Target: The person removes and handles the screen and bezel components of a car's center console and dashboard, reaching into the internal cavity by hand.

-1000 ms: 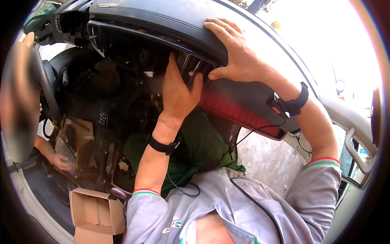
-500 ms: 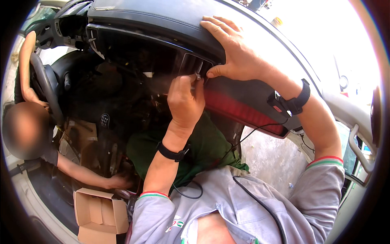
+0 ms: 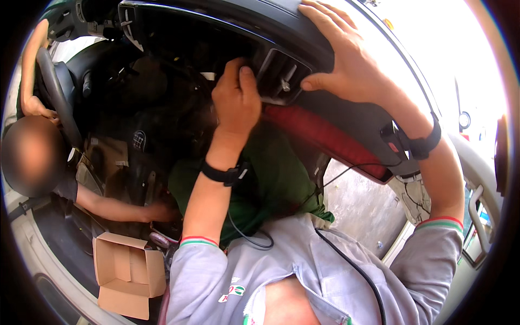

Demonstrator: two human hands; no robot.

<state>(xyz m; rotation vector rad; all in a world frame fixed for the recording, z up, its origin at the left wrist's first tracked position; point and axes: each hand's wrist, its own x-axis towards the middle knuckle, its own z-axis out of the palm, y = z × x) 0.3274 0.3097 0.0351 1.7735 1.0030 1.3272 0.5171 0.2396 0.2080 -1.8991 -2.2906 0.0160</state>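
My right hand [image 3: 355, 67] lies on the dark dashboard [image 3: 260, 13], fingers spread over its top and thumb by the right edge of an air vent [image 3: 276, 73]. A small silvery piece [image 3: 285, 84] sticks out from the vent's slats. Just left of the vent is my left hand [image 3: 236, 100], closed, with thumb and fingers pressed together. What it holds, if anything, is hidden. The middle of the dashboard is an open dark cavity [image 3: 184, 40].
At the left, another person's arm [image 3: 114, 208] reaches toward the floor beside the gear lever [image 3: 139, 140]. That person's other hand is by the steering wheel [image 3: 57, 103]. An open cardboard box [image 3: 130, 276] sits at lower left. A thin cable [image 3: 346, 169] runs from my right wrist device.
My left hand has come off the silvery piece in the vent and moved left and up. My right hand stays on the dashboard. The whole view has shifted.
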